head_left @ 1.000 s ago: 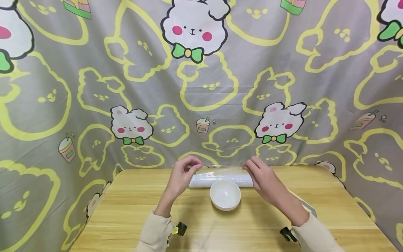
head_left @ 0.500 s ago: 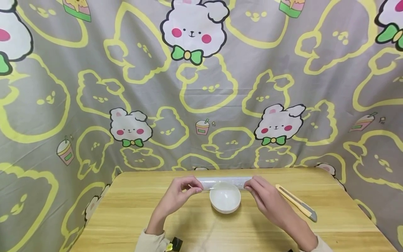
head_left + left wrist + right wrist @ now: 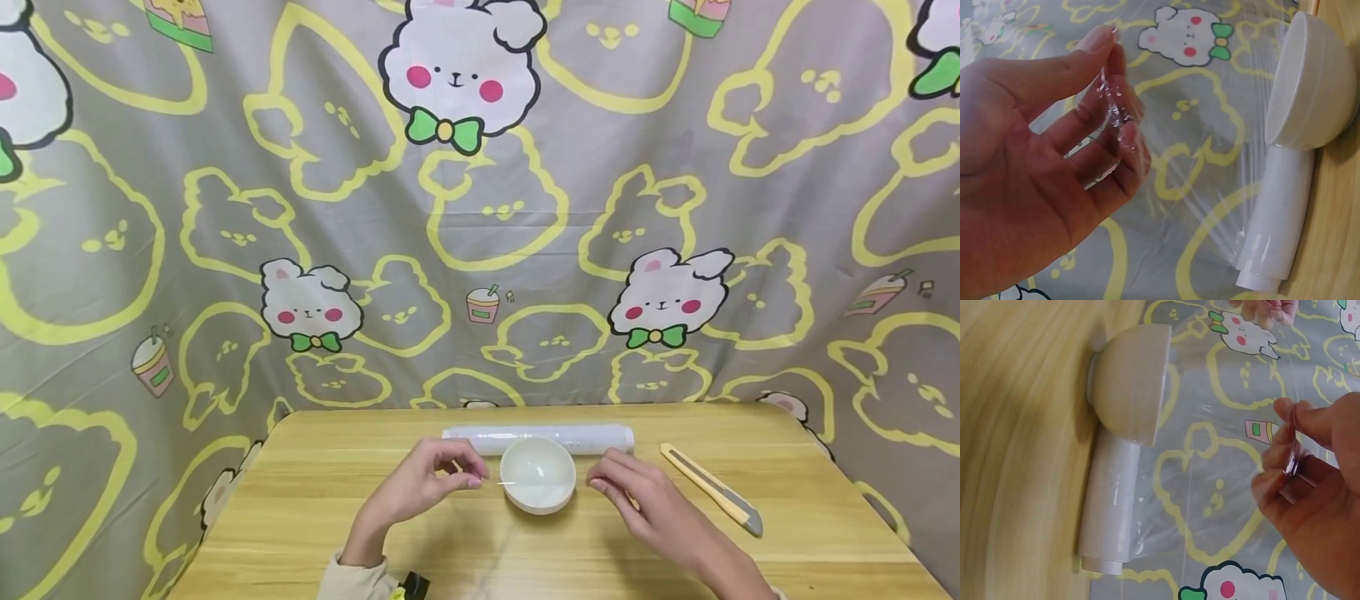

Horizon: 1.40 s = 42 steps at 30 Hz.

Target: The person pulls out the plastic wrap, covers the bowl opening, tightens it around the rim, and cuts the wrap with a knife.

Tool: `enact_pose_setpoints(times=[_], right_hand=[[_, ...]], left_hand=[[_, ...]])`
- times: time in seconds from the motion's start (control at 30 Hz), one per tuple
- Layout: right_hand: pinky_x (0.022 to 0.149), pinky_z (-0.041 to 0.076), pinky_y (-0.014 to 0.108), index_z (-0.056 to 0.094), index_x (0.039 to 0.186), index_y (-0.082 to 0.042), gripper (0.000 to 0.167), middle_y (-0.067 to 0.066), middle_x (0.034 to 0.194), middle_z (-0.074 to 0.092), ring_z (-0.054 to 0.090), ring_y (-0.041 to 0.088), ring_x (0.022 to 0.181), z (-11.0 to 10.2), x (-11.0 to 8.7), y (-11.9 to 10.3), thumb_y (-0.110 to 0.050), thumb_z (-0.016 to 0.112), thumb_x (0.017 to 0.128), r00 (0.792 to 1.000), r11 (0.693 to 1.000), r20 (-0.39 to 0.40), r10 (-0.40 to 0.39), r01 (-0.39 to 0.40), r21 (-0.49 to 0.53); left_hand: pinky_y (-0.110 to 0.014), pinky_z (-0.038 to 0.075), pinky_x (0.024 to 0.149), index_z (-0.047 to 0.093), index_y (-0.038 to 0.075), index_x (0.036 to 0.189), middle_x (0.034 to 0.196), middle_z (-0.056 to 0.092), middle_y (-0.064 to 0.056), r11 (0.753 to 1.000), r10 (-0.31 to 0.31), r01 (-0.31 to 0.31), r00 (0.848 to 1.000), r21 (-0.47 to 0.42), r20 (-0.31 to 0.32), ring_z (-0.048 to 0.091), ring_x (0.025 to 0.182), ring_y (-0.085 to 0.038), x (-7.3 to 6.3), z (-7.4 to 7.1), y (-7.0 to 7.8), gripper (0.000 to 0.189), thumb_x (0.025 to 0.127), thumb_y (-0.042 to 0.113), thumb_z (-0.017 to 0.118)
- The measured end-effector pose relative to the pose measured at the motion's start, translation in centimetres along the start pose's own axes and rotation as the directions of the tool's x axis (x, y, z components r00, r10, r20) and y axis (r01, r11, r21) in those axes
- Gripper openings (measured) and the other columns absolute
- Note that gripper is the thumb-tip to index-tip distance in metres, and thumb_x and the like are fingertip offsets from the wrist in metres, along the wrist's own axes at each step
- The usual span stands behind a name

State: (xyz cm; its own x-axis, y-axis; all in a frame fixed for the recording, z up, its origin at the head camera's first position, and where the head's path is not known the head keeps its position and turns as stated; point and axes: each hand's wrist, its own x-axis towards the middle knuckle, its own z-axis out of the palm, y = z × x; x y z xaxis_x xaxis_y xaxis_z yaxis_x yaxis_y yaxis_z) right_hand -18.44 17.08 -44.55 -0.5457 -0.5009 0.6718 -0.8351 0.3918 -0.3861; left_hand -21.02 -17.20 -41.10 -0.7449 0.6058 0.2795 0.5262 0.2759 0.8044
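Note:
A sheet of clear plastic wrap (image 3: 1194, 162) stretches from its white roll (image 3: 570, 436) toward me, above a small white bowl (image 3: 537, 477). My left hand (image 3: 433, 477) pinches one corner of the sheet between thumb and fingers, left of the bowl. On the other side, my right hand (image 3: 651, 498) pinches the opposite corner. In the left wrist view the film bunches at the fingertips (image 3: 1102, 40) and spreads toward the roll. The right wrist view shows film gathered in the right hand's fingers, held higher than the bowl's rim.
A yellow and grey utility knife (image 3: 711, 490) lies on the wooden table (image 3: 315, 500), right of the right hand. Behind the table hangs a grey curtain (image 3: 420, 217) printed with cartoon rabbits. The roll lies crosswise behind the bowl, near the table's back edge.
Both hands have come down and toward me, drawing the wrap from over the roll to over the bowl. The roll and the knife now show more fully.

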Motion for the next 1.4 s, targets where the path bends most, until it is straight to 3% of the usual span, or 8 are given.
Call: enact_pose_setpoints(times=[0.2,0.47,0.7,1.03,1.13,1.4], right_hand=[[0.067,0.042,0.009,0.065,0.104,-0.025,0.034,-0.016,0.094,0.053,0.048,-0.002,0.077,-0.1,0.1,-0.1,0.007,0.069,0.092,0.999,0.999,0.011,-0.042,0.042,-0.02],[0.069,0.041,0.009,0.064,0.105,-0.027,0.034,-0.016,0.096,0.051,0.048,-0.003,0.079,-0.3,-0.1,-0.6,0.004,0.07,0.093,0.998,0.996,0.011,-0.056,0.056,-0.067],[0.072,0.042,0.008,0.063,0.105,-0.029,0.03,-0.019,0.096,0.054,0.05,-0.003,0.08,-1.0,-0.3,-1.2,-0.001,0.068,0.097,0.997,0.997,0.072,0.024,-0.019,-0.071],[0.074,0.047,0.01,0.067,0.104,-0.026,0.044,-0.015,0.099,0.062,0.058,0.001,0.085,-1.0,-0.6,-0.3,0.01,0.078,0.082,0.995,0.995,0.045,-0.089,0.091,-0.047],[0.073,0.046,0.009,0.067,0.104,-0.026,0.042,-0.015,0.099,0.063,0.058,0.0,0.084,-1.0,-0.6,-0.3,0.009,0.078,0.083,0.995,0.996,0.062,-0.079,0.08,-0.028],[0.07,0.046,0.007,0.068,0.107,-0.022,0.041,-0.014,0.098,0.062,0.057,-0.002,0.082,-1.4,-0.6,-0.6,0.009,0.077,0.083,0.993,0.999,0.106,-0.049,0.048,0.009]], left_hand=[[-0.026,0.053,0.071,0.075,0.014,0.098,0.094,0.072,-0.006,1.0,0.019,-0.02,0.996,0.011,0.089,0.064,0.088,-0.008,-0.4,-0.5,-0.3,0.011,0.093,0.005,0.072],[-0.027,0.055,0.07,0.075,0.011,0.1,0.097,0.073,-0.007,0.999,0.028,-0.024,0.989,-0.027,0.144,0.063,0.087,-0.008,-0.4,-0.7,-0.7,0.01,0.095,0.004,0.07],[-0.027,0.055,0.072,0.076,0.013,0.101,0.097,0.072,-0.007,0.999,0.032,-0.028,0.986,-0.026,0.162,0.06,0.085,-0.007,-0.4,-0.5,-0.8,0.012,0.096,0.004,0.069],[-0.029,0.057,0.075,0.075,0.01,0.101,0.098,0.073,-0.007,0.997,0.069,-0.062,0.979,-0.042,0.193,0.062,0.086,-0.005,-0.5,-0.4,-1.0,0.011,0.095,0.003,0.069],[-0.029,0.057,0.074,0.075,0.009,0.102,0.098,0.073,-0.01,0.997,0.079,-0.072,0.975,-0.042,0.205,0.062,0.086,-0.005,-0.6,-0.4,-1.0,0.01,0.096,0.004,0.069],[-0.03,0.057,0.077,0.075,0.012,0.103,0.099,0.072,0.004,0.998,0.06,-0.054,0.975,-0.031,0.214,0.063,0.088,-0.005,-0.8,-0.7,-0.7,0.008,0.097,0.012,0.069]])
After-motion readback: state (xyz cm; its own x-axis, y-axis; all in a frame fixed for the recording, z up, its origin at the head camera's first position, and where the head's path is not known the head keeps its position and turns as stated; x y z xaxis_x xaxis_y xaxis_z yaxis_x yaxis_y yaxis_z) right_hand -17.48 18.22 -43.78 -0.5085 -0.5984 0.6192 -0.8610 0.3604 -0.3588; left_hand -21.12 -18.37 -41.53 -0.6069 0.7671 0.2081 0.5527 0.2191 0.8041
